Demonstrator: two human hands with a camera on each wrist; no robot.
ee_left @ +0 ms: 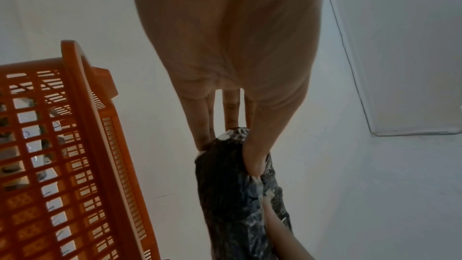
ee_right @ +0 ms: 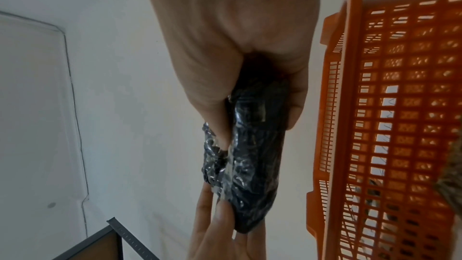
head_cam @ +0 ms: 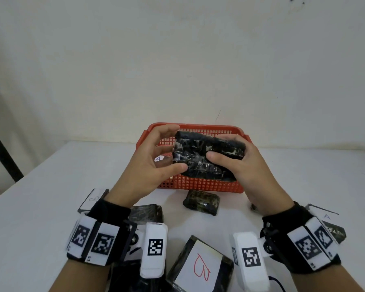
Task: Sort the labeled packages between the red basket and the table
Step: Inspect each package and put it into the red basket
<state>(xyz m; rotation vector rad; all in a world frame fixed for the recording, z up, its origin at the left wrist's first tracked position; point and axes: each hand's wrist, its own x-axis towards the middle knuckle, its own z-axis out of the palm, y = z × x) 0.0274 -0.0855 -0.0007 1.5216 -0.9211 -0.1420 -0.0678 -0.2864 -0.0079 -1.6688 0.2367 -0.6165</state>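
Note:
Both hands hold one black plastic-wrapped package (head_cam: 207,157) up over the red basket (head_cam: 198,185). My left hand (head_cam: 156,157) pinches its left end, thumb in front and fingers behind. My right hand (head_cam: 236,159) grips the right end, thumb across the front. No label shows on the side facing me. The same package (ee_left: 240,195) hangs below my left fingers in the left wrist view, and the package (ee_right: 252,155) fills my right hand beside the basket (ee_right: 390,126). Inside the basket lies a package with an A label (head_cam: 159,159).
On the white table (head_cam: 51,197) near me lie a package labeled B (head_cam: 200,266), a small unlabeled dark package (head_cam: 201,202), another B-labeled package (head_cam: 93,200) at the left, and an A-labeled one (head_cam: 327,220) at the right. A wall stands behind the basket.

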